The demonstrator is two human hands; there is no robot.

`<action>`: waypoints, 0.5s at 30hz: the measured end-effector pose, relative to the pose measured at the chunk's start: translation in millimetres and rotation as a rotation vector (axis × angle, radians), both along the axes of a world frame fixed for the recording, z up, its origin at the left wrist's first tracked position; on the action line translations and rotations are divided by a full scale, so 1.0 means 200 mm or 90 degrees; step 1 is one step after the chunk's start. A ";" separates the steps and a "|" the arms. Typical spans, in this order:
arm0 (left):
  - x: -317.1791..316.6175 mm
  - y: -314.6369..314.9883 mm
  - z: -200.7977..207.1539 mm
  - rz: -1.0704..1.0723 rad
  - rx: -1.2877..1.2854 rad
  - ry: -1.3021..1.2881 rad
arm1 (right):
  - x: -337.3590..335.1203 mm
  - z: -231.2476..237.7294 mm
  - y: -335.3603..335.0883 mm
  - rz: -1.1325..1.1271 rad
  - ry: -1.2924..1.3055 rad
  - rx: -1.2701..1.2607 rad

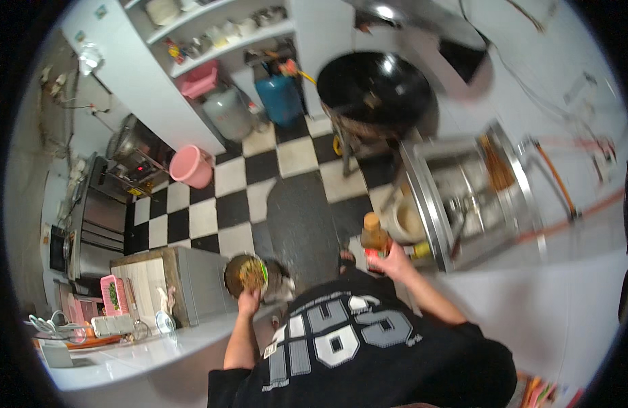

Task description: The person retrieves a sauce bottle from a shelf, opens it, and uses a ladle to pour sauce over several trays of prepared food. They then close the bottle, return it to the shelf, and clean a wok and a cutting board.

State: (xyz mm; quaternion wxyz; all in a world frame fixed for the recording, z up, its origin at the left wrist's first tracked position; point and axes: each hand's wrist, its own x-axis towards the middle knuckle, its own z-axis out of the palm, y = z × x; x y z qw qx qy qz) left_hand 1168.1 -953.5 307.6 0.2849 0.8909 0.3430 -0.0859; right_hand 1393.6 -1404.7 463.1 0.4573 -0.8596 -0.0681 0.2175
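Observation:
At the lower left my left hand [249, 300] is closed on the near edge of a small bowl [266, 270] with a greenish rim. Brownish chopped food [251, 275] lies in it; its exact kind is too small to tell. Around and beneath the bowl shows a dark round metal container [230, 277]. My right hand [397, 264], right of my body, is wrapped round a bottle [375, 239] of dark brown contents with an orange-tan cap and a red label. The bottle stands nearly upright in the grip, and its lower end is partly hidden by the fingers.
A metal sink [429, 224] with a brush [496, 166] is at the right, beside a pale bucket [406, 221]. Beyond stands a large black wok [372, 88]. Gas cylinders [278, 98] and a pink bucket [192, 166] stand farther off. A counter with a cutting board [143, 280] is at the left.

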 end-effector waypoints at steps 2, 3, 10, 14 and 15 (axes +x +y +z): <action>0.01 0.05 -0.04 0.034 -0.047 0.098 | 0.34 -0.01 0.21 -0.001 0.018 0.045; 0.00 0.07 -0.06 0.095 -0.101 0.157 | 0.50 0.01 0.32 0.039 0.013 0.164; -0.06 0.10 -0.35 -0.001 -0.087 0.215 | 1.64 0.40 1.14 0.138 0.025 0.336; 0.28 0.36 -0.59 0.214 -0.236 0.217 | 2.32 0.71 1.62 0.041 -0.105 0.468; 0.38 0.47 -0.62 0.236 -0.251 0.202 | 2.47 0.79 1.71 0.041 -0.186 0.475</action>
